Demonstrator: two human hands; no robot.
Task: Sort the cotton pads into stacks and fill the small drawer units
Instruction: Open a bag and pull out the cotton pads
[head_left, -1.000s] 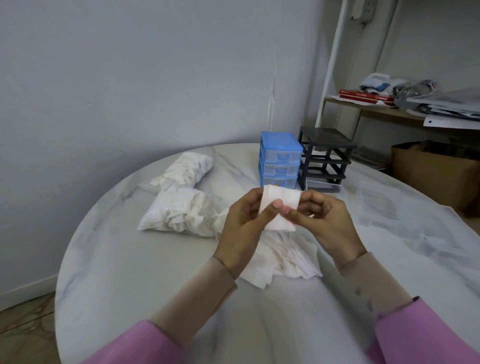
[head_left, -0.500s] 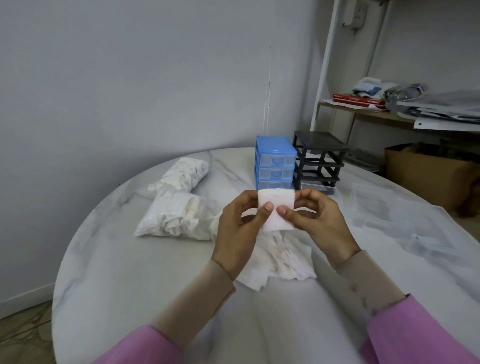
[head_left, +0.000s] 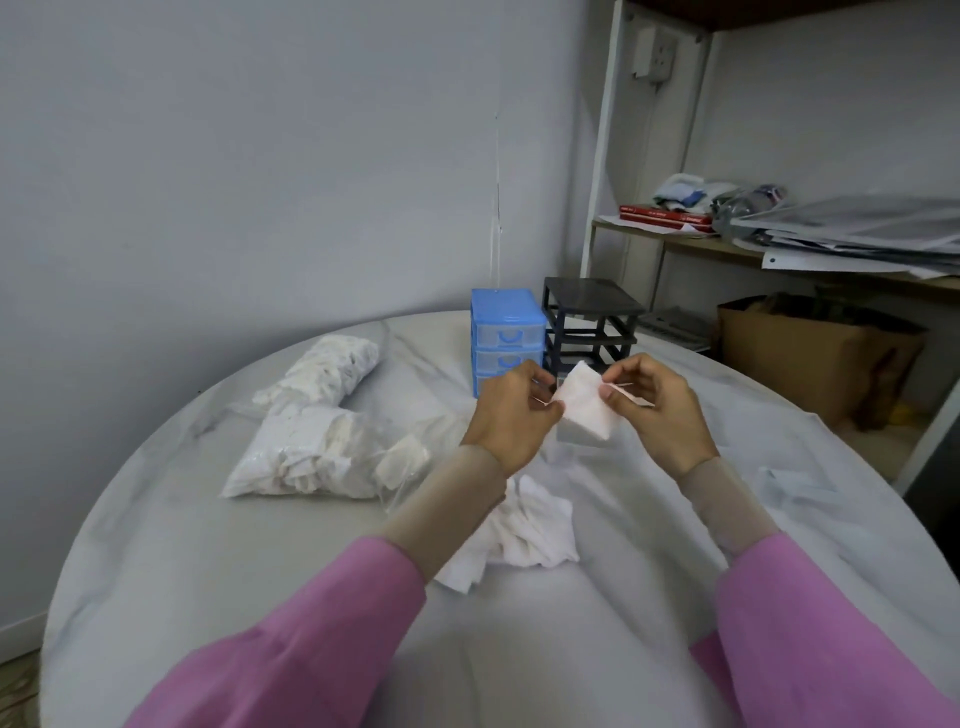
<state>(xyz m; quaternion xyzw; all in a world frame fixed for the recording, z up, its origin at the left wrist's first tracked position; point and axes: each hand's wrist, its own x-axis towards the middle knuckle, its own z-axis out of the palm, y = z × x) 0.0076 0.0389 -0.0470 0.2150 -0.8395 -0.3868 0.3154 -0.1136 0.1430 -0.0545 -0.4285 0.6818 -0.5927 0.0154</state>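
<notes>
1. The round table (head_left: 208, 545) looks like smooth grey-white marble with thin dark veins and a soft shine.
2. The blue drawer unit (head_left: 506, 332) at the far side of the table is smooth plastic, with see-through drawer fronts.
3. Just right of the blue drawer unit, the black drawer frame (head_left: 589, 325) is matt dark plastic.
4. In front of the blue drawer unit, the cotton pad (head_left: 584, 402) held in the hands looks soft and fuzzy.
5. Left of the blue drawer unit, two bags (head_left: 311, 441) are thin, shiny, crinkly plastic, stuffed with white cotton.
6. The sleeves (head_left: 322, 644) are soft pink cloth.
7. Far right of the blue drawer unit, the box (head_left: 810, 358) is dull brown cardboard.
</notes>
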